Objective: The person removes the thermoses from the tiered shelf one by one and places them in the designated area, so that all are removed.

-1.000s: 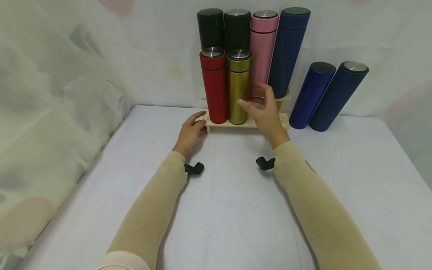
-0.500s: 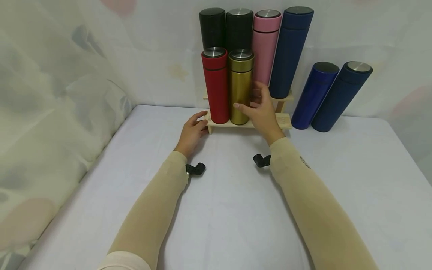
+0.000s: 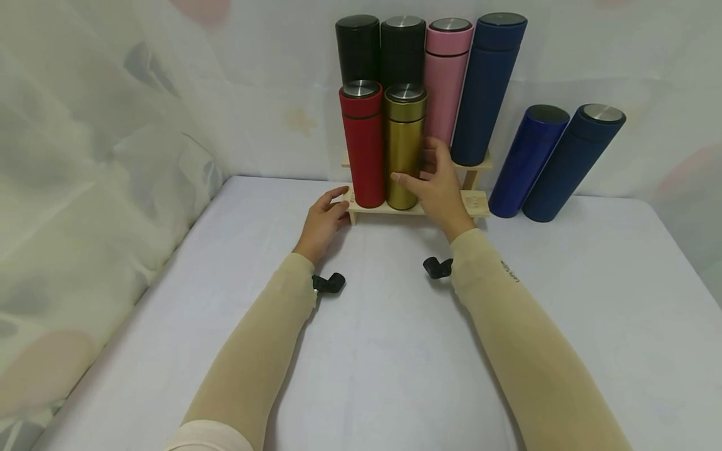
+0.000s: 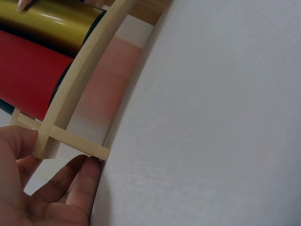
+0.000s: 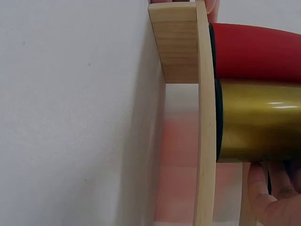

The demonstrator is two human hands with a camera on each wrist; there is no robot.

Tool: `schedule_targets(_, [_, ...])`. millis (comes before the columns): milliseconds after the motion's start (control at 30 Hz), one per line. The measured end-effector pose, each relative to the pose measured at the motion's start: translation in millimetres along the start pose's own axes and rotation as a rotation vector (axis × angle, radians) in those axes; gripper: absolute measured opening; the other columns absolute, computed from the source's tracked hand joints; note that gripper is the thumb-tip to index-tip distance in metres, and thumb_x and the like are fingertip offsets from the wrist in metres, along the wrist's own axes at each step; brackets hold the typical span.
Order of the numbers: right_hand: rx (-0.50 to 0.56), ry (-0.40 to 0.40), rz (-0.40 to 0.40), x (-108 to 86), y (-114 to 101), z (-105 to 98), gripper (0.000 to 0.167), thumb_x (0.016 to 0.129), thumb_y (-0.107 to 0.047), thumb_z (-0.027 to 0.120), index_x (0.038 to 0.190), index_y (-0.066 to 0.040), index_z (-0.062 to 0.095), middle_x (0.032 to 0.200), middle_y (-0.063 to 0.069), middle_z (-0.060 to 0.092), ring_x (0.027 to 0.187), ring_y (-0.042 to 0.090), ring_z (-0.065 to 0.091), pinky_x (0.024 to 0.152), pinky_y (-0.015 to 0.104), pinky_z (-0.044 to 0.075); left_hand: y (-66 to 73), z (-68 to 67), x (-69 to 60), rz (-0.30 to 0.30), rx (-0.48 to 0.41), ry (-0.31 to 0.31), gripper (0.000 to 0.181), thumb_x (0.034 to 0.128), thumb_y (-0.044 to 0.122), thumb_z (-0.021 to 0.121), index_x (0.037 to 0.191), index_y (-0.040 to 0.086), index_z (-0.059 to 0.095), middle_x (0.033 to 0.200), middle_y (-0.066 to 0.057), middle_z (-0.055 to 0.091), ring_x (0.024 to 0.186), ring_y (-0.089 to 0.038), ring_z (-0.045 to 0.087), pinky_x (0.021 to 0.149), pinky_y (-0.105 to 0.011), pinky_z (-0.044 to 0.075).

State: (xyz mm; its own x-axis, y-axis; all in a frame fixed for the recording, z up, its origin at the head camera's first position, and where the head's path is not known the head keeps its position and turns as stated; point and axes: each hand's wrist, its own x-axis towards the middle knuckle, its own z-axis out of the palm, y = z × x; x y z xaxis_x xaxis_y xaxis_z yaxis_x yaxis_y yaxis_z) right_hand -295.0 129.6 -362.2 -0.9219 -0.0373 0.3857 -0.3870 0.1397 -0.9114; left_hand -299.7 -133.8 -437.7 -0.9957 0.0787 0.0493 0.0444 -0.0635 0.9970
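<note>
A gold thermos flask (image 3: 403, 141) stands upright on the lower step of a two-step wooden rack (image 3: 475, 202). My right hand (image 3: 442, 194) grips this flask from its right side, thumb across the front and fingers round the far side. To its left on the same step stands a red thermos flask (image 3: 363, 153). My left hand (image 3: 320, 222) holds the left end of the rack; in the left wrist view its thumb and fingers (image 4: 84, 183) are at the step's end and leg. In the right wrist view, fingers (image 5: 277, 193) touch the gold flask's side.
On the rack's upper step stand two black flasks (image 3: 403, 56), a pink flask (image 3: 445, 81) and a navy flask (image 3: 486, 94). Right of the rack, a blue flask (image 3: 524, 163) and another navy flask (image 3: 572, 166) stand on the white table (image 3: 361, 351). Behind hangs a pale cloth (image 3: 271, 81).
My right hand has moved left and closed round the gold flask, where it had hovered just beside it. The left hand keeps its place at the rack. The view has shifted slightly.
</note>
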Motion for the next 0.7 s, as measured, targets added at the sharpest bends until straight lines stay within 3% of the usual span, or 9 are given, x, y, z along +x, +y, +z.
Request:
schedule_targets(333, [-0.044,0.003,-0.003,-3.6,-4,-4,0.082,0.093,-0.019,0.091,0.16,-0.013,0.045,0.15,0.008,0.053,0.135,0.022,0.053,0.113,0.039,0.048,3.5,1.7,-2.0,-0.011,0.017,0.003,0.045,0.1137,0.013,0.058,0.159,0.011,0.057,0.146,-0.022,0.059,0.128,-0.033,0.063,0.11,-0.042,0.054])
schedule_targets(700, [-0.11,-0.022,-0.025,-13.4,-13,-22,0.081,0.094,-0.018,0.09,0.16,-0.013,0.044,0.149,0.01,0.054,0.134,0.024,0.054,0.113,0.04,0.048,3.8,0.7,-2.0,-0.006,0.025,0.005,0.045,0.1137,0.014,0.058,0.158,0.011,0.057,0.145,-0.023,0.06,0.13,-0.033,0.063,0.109,-0.041,0.054])
